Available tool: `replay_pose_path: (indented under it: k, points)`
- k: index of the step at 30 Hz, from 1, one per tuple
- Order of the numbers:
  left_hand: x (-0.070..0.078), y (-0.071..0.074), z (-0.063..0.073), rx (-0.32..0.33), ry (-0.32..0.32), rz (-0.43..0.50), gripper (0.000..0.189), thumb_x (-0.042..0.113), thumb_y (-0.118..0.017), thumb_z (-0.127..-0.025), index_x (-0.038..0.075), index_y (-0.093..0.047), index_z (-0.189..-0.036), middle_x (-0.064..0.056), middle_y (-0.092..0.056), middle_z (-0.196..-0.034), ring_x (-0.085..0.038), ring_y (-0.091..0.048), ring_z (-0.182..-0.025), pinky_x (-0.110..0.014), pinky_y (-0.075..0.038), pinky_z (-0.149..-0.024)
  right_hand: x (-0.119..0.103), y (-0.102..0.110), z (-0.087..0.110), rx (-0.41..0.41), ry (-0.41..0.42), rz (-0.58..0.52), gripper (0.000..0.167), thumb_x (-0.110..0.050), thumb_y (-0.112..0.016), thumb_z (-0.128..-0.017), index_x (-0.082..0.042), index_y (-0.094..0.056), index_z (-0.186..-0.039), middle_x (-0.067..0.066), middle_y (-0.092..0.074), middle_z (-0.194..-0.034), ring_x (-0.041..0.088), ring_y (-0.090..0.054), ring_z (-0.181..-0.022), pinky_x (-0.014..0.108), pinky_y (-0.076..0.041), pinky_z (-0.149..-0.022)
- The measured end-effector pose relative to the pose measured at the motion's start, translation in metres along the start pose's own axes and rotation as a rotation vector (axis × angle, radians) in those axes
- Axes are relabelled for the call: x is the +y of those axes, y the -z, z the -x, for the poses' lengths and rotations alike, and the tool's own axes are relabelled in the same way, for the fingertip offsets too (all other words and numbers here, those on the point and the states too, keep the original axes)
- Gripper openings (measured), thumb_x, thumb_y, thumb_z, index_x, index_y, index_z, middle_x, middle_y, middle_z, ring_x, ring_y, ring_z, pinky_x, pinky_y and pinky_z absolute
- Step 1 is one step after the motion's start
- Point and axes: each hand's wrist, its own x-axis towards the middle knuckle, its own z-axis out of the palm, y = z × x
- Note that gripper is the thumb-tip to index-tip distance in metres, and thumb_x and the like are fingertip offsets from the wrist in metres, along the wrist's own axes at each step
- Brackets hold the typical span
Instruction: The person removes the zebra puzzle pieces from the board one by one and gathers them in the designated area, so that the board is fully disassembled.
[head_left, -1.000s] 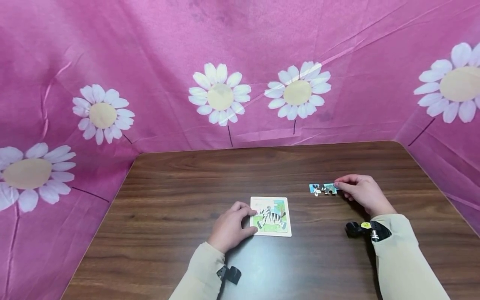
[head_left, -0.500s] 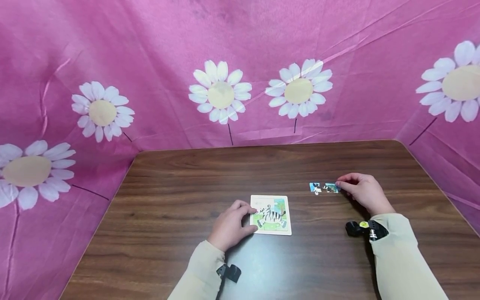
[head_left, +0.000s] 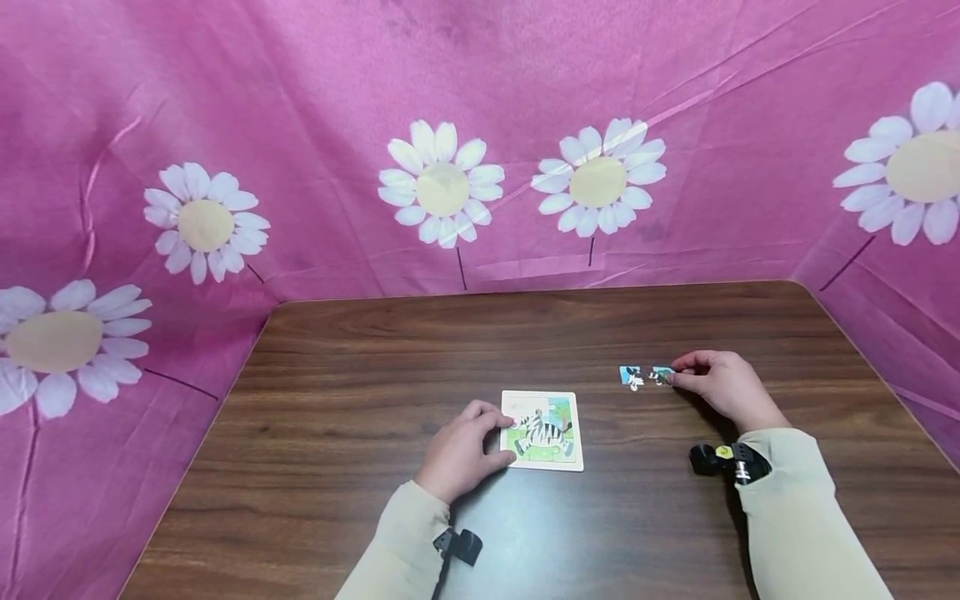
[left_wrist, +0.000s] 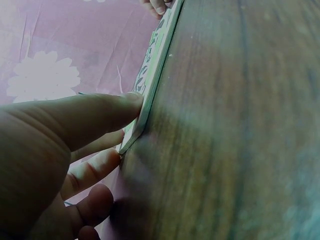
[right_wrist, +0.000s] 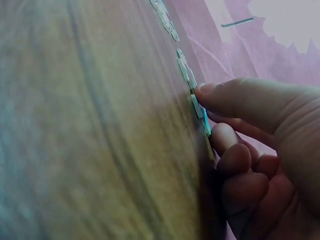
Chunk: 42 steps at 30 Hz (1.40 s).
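My left hand [head_left: 467, 450] rests on the left edge of a square zebra puzzle board [head_left: 551, 462], thumb and index fingertip on it. The left wrist view shows the thumb [left_wrist: 100, 110] pressing the board's top close to its rim, with other fingers at the corner. The board lies flat; its upper left part is paler than the rest. To the right and farther back, my right hand [head_left: 731, 383] pinches a small blue-green puzzle piece [head_left: 661, 372] between thumb and index finger, low over the table. Its fingers partly hide the piece.
Another loose puzzle piece [head_left: 631, 377], blue with black and white, lies just left of the pinched one. Brown wood-grain table [head_left: 360, 400] extends all around. A pink cloth [head_left: 322, 125] with daisies hangs behind and beside the table edges.
The right hand's thumb and fingertips have shifted slightly on its puzzle piece, and the gap between that piece and the loose one has widened. The left hand and board stay put.
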Motion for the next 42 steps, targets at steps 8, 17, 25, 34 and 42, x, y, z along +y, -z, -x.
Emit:
replay_pose_path:
  k: [8, 17, 25, 34, 42]
  points:
    - [-0.001, 0.0, 0.002, -0.001, 0.003, 0.012, 0.04, 0.034, -0.081, -0.081, 0.022, -0.072, -0.118, 0.005, -0.061, -0.12, -0.019, -0.064, -0.1, -0.038, -0.05, -0.083, 0.0, -0.002, 0.001, 0.024, 0.004, -0.021, 0.029, -0.025, -0.075, -0.089, -0.001, -0.073, -0.103, 0.007, -0.071, -0.089, 0.02, -0.058, -0.081, 0.035, -0.043, -0.072]
    - [-0.002, 0.0, 0.001, -0.015, 0.013, 0.008, 0.04, 0.034, -0.083, -0.079, 0.022, -0.072, -0.116, 0.004, -0.061, -0.118, -0.019, -0.064, -0.099, -0.039, -0.05, -0.083, -0.009, -0.004, 0.007, 0.095, 0.028, -0.106, 0.028, -0.03, -0.072, -0.093, -0.004, -0.074, -0.103, 0.006, -0.07, -0.087, 0.008, -0.054, -0.074, 0.023, -0.04, -0.066]
    - [-0.002, 0.0, 0.001, -0.015, 0.009, 0.008, 0.04, 0.034, -0.083, -0.078, 0.022, -0.072, -0.115, 0.005, -0.061, -0.117, -0.019, -0.064, -0.098, -0.038, -0.05, -0.081, -0.026, -0.008, 0.008, 0.113, 0.079, -0.145, 0.023, -0.027, -0.071, -0.094, -0.005, -0.074, -0.101, 0.004, -0.07, -0.085, 0.006, -0.054, -0.073, 0.022, -0.04, -0.065]
    - [-0.002, -0.001, 0.003, -0.009, 0.014, 0.015, 0.04, 0.034, -0.084, -0.077, 0.022, -0.073, -0.114, 0.005, -0.06, -0.114, -0.017, -0.064, -0.096, -0.036, -0.05, -0.08, -0.056, -0.022, 0.009, 0.002, 0.081, -0.219, 0.023, -0.025, -0.072, -0.093, -0.005, -0.074, -0.103, 0.006, -0.07, -0.082, 0.013, -0.058, -0.072, 0.025, -0.045, -0.064]
    - [-0.002, 0.0, 0.0, -0.007, 0.01, 0.007, 0.04, 0.036, -0.083, -0.078, 0.023, -0.072, -0.115, 0.006, -0.06, -0.116, -0.018, -0.064, -0.097, -0.036, -0.05, -0.08, -0.077, -0.042, 0.008, -0.085, 0.111, -0.208, 0.017, -0.023, -0.074, -0.091, -0.009, -0.075, -0.101, 0.001, -0.069, -0.085, 0.018, -0.058, -0.076, 0.029, -0.047, -0.066]
